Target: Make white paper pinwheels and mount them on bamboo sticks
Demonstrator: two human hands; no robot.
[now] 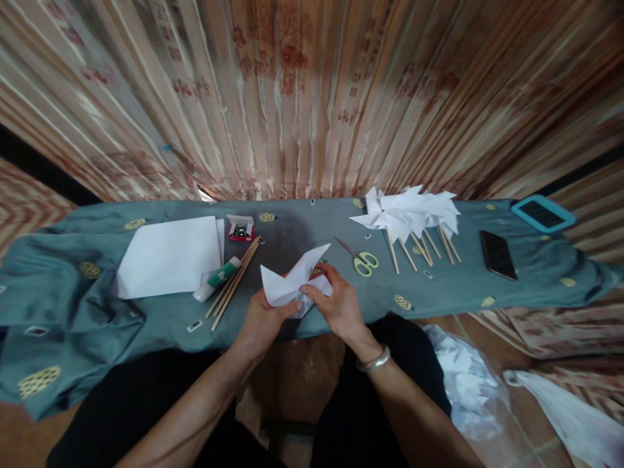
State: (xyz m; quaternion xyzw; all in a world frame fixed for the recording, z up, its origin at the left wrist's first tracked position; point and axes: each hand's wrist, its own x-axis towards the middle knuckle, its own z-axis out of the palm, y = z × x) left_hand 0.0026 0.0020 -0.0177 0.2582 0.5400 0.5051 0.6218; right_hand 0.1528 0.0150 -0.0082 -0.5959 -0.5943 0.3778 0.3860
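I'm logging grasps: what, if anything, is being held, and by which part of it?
A folded white paper piece with pointed blades: the left grip holds its lower left part, the right grip its right side, near the centre.

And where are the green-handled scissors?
In the head view, the green-handled scissors lie right of centre on the teal cloth, between the person's right hand and the white paper pinwheels.
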